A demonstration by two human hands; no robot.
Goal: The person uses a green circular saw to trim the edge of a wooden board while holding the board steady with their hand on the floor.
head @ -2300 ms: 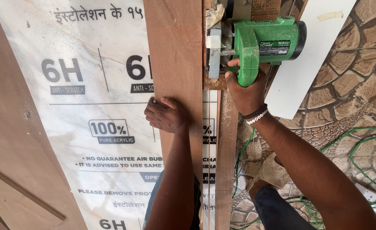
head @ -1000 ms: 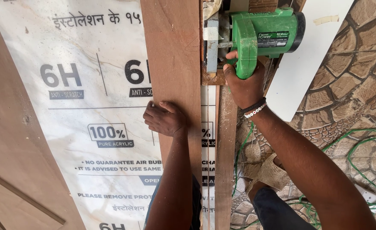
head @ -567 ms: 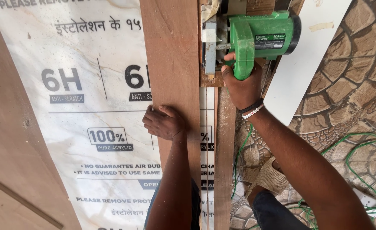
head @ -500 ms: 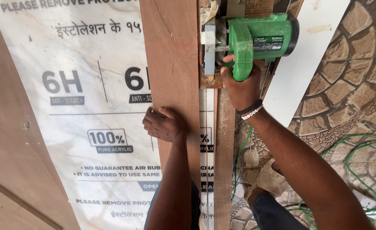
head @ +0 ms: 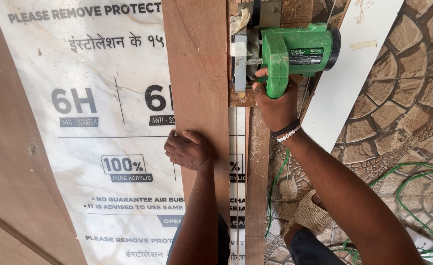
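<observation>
The brown laminate board (head: 196, 73) is being sawn lengthwise, cut mostly behind the green circular saw (head: 295, 54) gripped by right hand (head: 275, 105), left hand (head: 189, 149) pressing curled fingers on it.

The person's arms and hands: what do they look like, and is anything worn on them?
Both arms are bare to the frame's edge, with no sleeves and no gloves. The left hand has no ring, watch or band that shows. The right hand has two bands side by side at the wrist: a plain dark one and one of small white beads.
</observation>
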